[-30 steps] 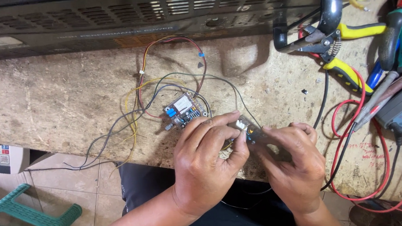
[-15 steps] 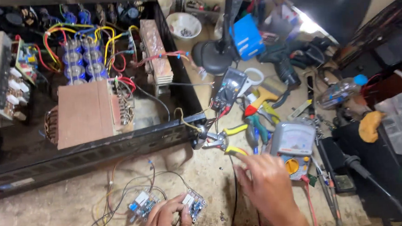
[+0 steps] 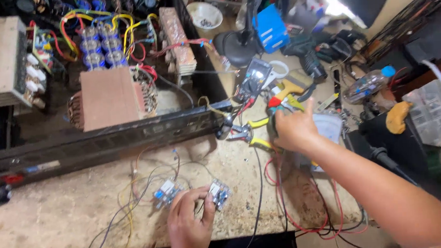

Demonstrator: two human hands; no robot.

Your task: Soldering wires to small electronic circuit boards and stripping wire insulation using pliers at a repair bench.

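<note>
I have two bare hands. My left hand [image 3: 188,231] has no glove and no ring that I can see. The nails on it are short. My right hand [image 3: 292,129] is bare too, with no glove and no watch. My right arm [image 3: 385,191] is long and bare all the way to the edge of the view, so no sleeve shows on it. My left arm is mostly hidden, and no sleeve shows there either. Below my hands I can see something dark that I wear.
</note>
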